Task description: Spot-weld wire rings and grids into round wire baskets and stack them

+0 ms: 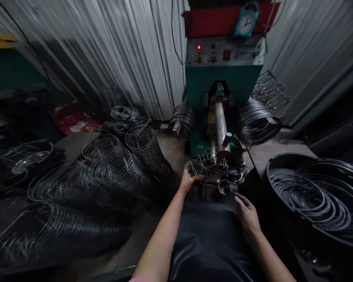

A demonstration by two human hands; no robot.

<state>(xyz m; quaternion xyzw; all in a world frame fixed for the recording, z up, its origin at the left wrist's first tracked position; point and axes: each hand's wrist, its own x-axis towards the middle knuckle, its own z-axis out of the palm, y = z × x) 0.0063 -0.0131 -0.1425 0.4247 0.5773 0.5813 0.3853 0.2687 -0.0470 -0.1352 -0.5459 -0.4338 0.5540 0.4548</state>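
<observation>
Gripping its left side, my left hand (189, 180) held the round, dark-grey metal-wire basket (214, 171). I couldn't tell whether my right hand (248, 213) grasped anything.

Count, by kind. Hands: two, left hand (187, 181) and right hand (248, 214), center and lower right of center. Green machine (200, 84): one, upper right of center. On its panel, lit red light (199, 47): one; red switch (226, 55): one. Teal clock (247, 23): one, upper right. Wire basket (213, 171): one, center. Large wire coils (257, 124) flanking the machine: two, one per side. Black tub (278, 166): one, right edge; loose rings (320, 203) inside overlap, uncountable. Ring stacks (123, 176): at least four, left half; exact number obscured by overlap. Dark apron (207, 239): one, bottom center.
</observation>
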